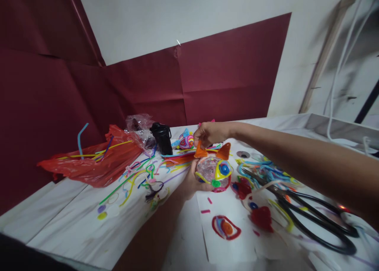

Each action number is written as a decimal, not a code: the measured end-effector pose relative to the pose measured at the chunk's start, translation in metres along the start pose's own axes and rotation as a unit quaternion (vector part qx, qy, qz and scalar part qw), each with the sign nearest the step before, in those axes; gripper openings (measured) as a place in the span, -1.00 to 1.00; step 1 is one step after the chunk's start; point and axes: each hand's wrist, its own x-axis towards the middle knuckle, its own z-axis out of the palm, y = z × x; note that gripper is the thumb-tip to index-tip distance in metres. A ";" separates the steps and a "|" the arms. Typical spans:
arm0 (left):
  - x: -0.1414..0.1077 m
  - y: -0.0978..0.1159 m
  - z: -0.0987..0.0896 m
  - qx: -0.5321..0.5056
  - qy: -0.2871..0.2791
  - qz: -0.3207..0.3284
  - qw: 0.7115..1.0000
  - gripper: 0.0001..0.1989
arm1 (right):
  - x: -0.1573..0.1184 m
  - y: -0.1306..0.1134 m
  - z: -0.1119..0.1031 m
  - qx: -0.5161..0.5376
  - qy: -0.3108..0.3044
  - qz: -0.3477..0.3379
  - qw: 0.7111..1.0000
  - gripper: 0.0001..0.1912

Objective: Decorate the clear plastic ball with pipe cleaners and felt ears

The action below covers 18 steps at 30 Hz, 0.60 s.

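A round craft face (209, 169) made of coloured pipe-cleaner-like strips, with a blue-and-yellow eye and a green nose, is gripped at its left edge by my left hand (191, 183). The fingers behind it are hidden. Above, my right hand (209, 133) pinches an orange ear-shaped piece (200, 150) at the face's upper left edge; whether it is attached there I cannot tell. Another orange ear (224, 151) stands at the upper right edge. On white paper (225, 251) below lies a loose eye-shaped piece (226, 227) with a red outline.
Large black-handled scissors (296, 208) lie at right beside red craft pieces (262, 219). A black bottle (162, 139) stands behind, near a colourful fish-like craft (186, 141). At left are a red plastic bag (97, 164) and scattered coloured strips (136, 180). A maroon-covered wall (225, 77) rises behind.
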 end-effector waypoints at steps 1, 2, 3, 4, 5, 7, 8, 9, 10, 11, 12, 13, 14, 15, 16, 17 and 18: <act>0.000 0.000 0.000 0.003 0.000 -0.004 1.000 -0.12 | 0.000 -0.001 0.001 -0.013 0.003 0.004 1.000 -0.85; -0.001 0.000 0.000 0.005 0.001 -0.006 1.000 -0.12 | 0.000 -0.001 0.001 -0.023 0.006 0.007 1.000 -0.84; -0.001 -0.001 0.000 0.008 0.002 -0.004 1.000 -0.13 | 0.000 -0.001 0.001 -0.032 0.008 0.009 0.999 -0.84; -0.001 0.000 0.001 0.011 0.003 -0.001 1.000 -0.14 | -0.001 -0.002 0.001 -0.040 0.009 0.008 0.999 -0.83; -0.002 0.000 0.001 0.014 0.005 0.003 1.000 -0.14 | -0.001 -0.002 0.000 -0.045 0.009 0.006 0.999 -0.82; -0.002 0.001 0.003 0.018 0.008 0.007 1.000 -0.16 | -0.001 -0.002 0.000 -0.051 0.005 0.001 0.999 -0.81; -0.002 0.002 0.003 0.019 0.009 0.004 1.000 -0.17 | -0.001 -0.003 0.000 -0.052 0.000 0.000 0.999 -0.80; -0.002 0.002 0.004 0.020 0.008 -0.003 1.000 -0.18 | -0.001 -0.003 0.000 -0.053 -0.006 0.001 0.999 -0.79; -0.002 0.003 0.004 0.018 0.008 -0.008 1.000 -0.19 | -0.001 -0.004 0.001 -0.055 -0.011 0.004 0.998 -0.77; -0.002 0.002 0.004 0.016 0.008 -0.012 1.000 -0.19 | -0.001 -0.004 0.002 -0.061 -0.015 0.008 0.998 -0.76; -0.001 0.002 0.004 0.014 0.007 -0.015 1.000 -0.19 | -0.001 -0.005 0.003 -0.070 -0.017 0.010 0.997 -0.75; -0.001 0.002 0.004 0.013 0.006 -0.016 1.000 -0.18 | -0.001 -0.006 0.004 -0.082 -0.019 0.011 0.996 -0.74; -0.001 0.001 0.003 0.012 0.004 -0.018 1.000 -0.16 | -0.001 -0.006 0.005 -0.097 -0.020 0.011 0.995 -0.72; 0.000 0.001 0.003 0.013 0.003 -0.021 1.000 -0.13 | -0.001 -0.007 0.006 -0.111 -0.022 0.013 0.993 -0.71; 0.000 0.001 0.003 0.016 0.001 -0.024 1.000 -0.11 | -0.002 -0.007 0.007 -0.125 -0.024 0.016 0.992 -0.68; 0.000 0.001 0.003 0.019 0.001 -0.027 0.999 -0.09 | -0.002 -0.008 0.008 -0.137 -0.025 0.019 0.990 -0.65; 0.000 0.001 0.003 0.020 0.001 -0.027 0.999 -0.07 | -0.002 -0.009 0.009 -0.147 -0.027 0.022 0.989 -0.62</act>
